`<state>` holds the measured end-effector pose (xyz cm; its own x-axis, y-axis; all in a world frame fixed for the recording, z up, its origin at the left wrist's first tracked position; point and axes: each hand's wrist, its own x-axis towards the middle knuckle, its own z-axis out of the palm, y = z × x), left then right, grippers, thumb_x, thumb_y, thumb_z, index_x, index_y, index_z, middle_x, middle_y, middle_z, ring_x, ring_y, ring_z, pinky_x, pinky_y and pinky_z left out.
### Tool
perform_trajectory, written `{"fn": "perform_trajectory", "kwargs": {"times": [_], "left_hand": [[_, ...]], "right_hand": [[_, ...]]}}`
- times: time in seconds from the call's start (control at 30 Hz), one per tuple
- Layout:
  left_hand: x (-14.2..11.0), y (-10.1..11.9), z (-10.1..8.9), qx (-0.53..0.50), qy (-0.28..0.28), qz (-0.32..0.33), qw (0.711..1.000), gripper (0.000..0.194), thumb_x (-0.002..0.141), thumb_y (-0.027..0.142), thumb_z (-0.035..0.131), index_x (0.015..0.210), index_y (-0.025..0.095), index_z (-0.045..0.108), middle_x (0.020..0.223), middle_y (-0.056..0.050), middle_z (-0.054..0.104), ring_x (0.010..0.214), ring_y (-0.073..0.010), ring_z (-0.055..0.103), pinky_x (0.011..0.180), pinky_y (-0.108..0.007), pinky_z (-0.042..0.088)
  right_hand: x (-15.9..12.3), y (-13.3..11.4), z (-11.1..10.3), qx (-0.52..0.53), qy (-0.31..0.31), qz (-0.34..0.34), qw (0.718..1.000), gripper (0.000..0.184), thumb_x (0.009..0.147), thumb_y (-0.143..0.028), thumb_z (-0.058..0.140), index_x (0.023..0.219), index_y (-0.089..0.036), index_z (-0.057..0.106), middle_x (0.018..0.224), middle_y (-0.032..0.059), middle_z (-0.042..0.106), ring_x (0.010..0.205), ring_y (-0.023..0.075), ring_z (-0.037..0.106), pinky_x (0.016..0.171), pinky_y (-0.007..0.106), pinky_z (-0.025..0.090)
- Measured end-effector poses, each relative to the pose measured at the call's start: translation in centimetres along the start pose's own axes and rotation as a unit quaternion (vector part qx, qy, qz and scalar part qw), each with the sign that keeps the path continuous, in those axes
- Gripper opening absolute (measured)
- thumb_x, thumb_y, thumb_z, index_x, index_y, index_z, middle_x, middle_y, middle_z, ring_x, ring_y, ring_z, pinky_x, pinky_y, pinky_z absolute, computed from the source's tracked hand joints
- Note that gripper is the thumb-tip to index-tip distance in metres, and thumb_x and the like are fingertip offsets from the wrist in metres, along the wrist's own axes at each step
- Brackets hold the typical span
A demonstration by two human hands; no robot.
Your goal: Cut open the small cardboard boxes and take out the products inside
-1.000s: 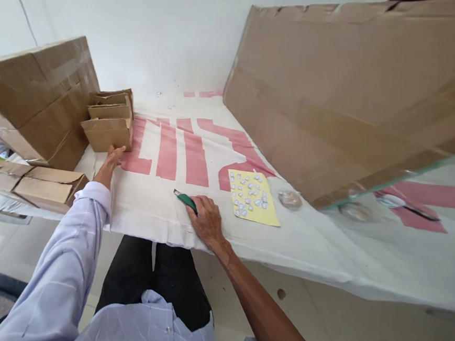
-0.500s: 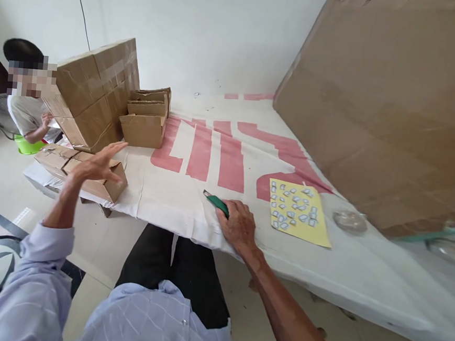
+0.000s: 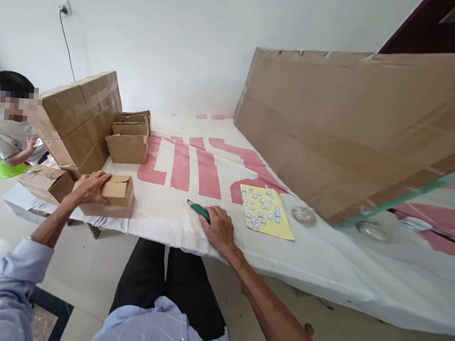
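My left hand [image 3: 92, 189] is on a small cardboard box [image 3: 121, 204] near the table's front edge, fingers across its top and thumb toward its front side. The box's top flaps look closed. A second small cardboard box [image 3: 46, 181] stands just left of it. In my right hand [image 3: 219, 227] is a green utility knife [image 3: 199, 210], its tip pointing left and away from me. That hand rests low over the white cloth. A yellow sheet [image 3: 276, 221] with several small pale stickers or pieces on it lies to the right of my right hand.
Large taped cartons [image 3: 85, 120] are stacked at the left, with open cardboard boxes [image 3: 127, 148] beside them. A big cardboard sheet [image 3: 334, 121] leans at the right. Clear round rolls [image 3: 304, 215] lie near it. A co-worker [image 3: 12, 127] sits beyond the cartons.
My left hand has come down onto the small box, which now stands turned and slightly apart from its neighbour. My right hand still holds the knife. The view has shifted.
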<state>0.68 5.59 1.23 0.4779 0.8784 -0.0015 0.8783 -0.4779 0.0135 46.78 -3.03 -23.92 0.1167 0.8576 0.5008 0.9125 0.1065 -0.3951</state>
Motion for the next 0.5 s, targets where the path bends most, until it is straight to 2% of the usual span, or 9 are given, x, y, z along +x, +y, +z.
{"fn": "perform_trajectory", "kwargs": {"times": [0.17,0.23,0.27,0.33,0.43,0.5], "left_hand": [[1.7,10.4,3.5,-0.02,0.08,0.031,0.996,0.097,0.071,0.063,0.096,0.152,0.024,0.058,0.15,-0.022,0.067,0.141,-0.0475,0.06,0.12,-0.064,0.041],[1.8,13.1,4.1,-0.055,0.088,0.066,0.992,0.099,0.072,0.065,0.096,0.153,0.024,0.057,0.152,-0.022,0.066,0.145,-0.0477,0.059,0.122,-0.064,0.041],[1.7,13.7,4.2,-0.078,0.093,0.08,0.989,0.1,0.073,0.064,0.095,0.155,0.024,0.055,0.155,-0.022,0.064,0.147,-0.0473,0.058,0.123,-0.063,0.041],[1.0,13.4,4.0,-0.129,0.126,0.076,0.981,0.097,0.079,0.063,0.092,0.159,0.025,0.052,0.162,-0.021,0.06,0.152,-0.0463,0.055,0.125,-0.063,0.042],[-0.4,10.7,3.8,-0.224,0.193,-0.015,0.955,0.085,0.084,0.063,0.087,0.153,0.024,0.057,0.163,-0.02,0.061,0.153,-0.0459,0.056,0.126,-0.065,0.043],[-1.1,8.9,4.3,-0.326,0.183,-0.066,0.925,0.079,0.082,0.068,0.086,0.143,0.024,0.062,0.157,-0.019,0.066,0.15,-0.0456,0.06,0.124,-0.064,0.048]], "right_hand": [[-0.1,0.2,-0.4,0.006,-0.009,-0.008,1.0,0.019,0.101,-0.027,0.06,0.115,-0.021,0.07,0.12,0.0162,0.073,0.111,0.0335,0.062,0.091,0.043,0.046],[-0.1,0.2,-0.6,0.008,-0.011,-0.006,1.0,0.018,0.101,-0.028,0.06,0.115,-0.021,0.07,0.119,0.0164,0.073,0.11,0.0339,0.061,0.091,0.044,0.047],[-0.1,0.2,-0.7,0.008,-0.013,-0.005,1.0,0.018,0.101,-0.028,0.06,0.115,-0.021,0.07,0.119,0.0165,0.073,0.11,0.034,0.061,0.092,0.044,0.047],[-0.1,0.3,-0.9,0.008,-0.017,0.0,1.0,0.018,0.1,-0.028,0.061,0.115,-0.021,0.069,0.12,0.0166,0.073,0.11,0.0342,0.06,0.093,0.045,0.048],[-0.2,0.3,-1.0,0.005,-0.023,0.008,1.0,0.017,0.101,-0.029,0.059,0.113,-0.022,0.068,0.121,0.0164,0.073,0.111,0.0341,0.06,0.094,0.045,0.047],[-0.2,0.3,-1.0,0.005,-0.026,0.011,1.0,0.016,0.102,-0.03,0.058,0.112,-0.022,0.068,0.121,0.0161,0.073,0.111,0.0339,0.06,0.094,0.044,0.047]]}}
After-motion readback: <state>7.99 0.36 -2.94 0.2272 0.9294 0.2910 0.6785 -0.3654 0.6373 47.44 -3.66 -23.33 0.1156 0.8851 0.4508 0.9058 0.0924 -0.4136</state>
